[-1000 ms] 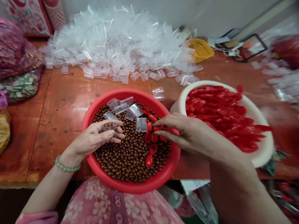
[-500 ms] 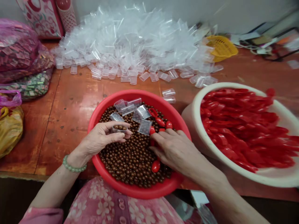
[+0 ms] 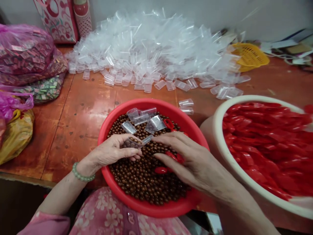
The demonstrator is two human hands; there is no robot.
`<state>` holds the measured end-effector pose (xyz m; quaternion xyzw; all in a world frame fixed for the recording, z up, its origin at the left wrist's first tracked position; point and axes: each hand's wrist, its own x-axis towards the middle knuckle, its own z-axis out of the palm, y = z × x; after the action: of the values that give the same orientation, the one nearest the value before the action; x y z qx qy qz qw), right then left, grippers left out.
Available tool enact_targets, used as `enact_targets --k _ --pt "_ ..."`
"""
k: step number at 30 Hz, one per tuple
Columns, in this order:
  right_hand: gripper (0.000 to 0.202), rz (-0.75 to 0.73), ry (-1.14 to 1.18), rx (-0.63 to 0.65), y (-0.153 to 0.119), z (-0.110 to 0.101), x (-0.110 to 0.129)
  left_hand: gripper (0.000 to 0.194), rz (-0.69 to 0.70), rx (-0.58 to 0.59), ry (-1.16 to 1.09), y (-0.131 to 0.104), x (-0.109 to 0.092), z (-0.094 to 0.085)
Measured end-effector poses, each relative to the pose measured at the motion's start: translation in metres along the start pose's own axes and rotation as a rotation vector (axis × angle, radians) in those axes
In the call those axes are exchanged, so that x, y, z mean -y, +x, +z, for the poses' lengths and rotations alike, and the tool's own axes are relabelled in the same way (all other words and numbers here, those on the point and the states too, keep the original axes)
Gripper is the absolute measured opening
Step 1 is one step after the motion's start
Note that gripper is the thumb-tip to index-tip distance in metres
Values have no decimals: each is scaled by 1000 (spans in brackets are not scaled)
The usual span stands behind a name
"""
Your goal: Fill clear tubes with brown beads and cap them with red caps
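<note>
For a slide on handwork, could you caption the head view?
Left hand holding a clear container of brown balls above a red basin, right hand open alongside.

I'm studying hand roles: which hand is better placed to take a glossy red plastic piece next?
Probably the right hand: its fingers are parted near glossy red plastic pieces, while the left hand holds a clear plastic container of round brown balls.

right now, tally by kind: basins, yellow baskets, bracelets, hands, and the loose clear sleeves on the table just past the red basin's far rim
Basins: 2, red basin and cream basin
Yellow basket: 1
Bracelet: 1
Hands: 2, left hand and right hand
Loose clear sleeves just past the far rim: 2
Total: 8
</note>
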<state>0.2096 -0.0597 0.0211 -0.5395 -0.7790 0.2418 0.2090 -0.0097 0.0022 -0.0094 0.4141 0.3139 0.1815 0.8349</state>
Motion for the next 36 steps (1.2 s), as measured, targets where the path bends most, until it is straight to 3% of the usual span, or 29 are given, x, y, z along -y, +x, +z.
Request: enact_targets --k 2,5,9,13,18,28,36 --pt "35 -105 43 96 19 -2 12 36 21 22 23 0 0 0" --pt "31 -161 112 220 41 1 18 35 90 56 51 0 1 -2" --pt "29 -179 179 255 55 7 11 34 42 117 69 1 3 -7" --pt "30 -209 257 226 56 10 6 33 -23 157 25 3 3 -9" --pt "25 -220 280 66 47 16 0 37 -37 164 -48 3 2 -9" --pt "28 -196 407 249 54 16 2 36 -122 241 -3 4 2 -11" --pt "33 -145 420 240 49 20 1 28 -115 232 24 4 0 -10"
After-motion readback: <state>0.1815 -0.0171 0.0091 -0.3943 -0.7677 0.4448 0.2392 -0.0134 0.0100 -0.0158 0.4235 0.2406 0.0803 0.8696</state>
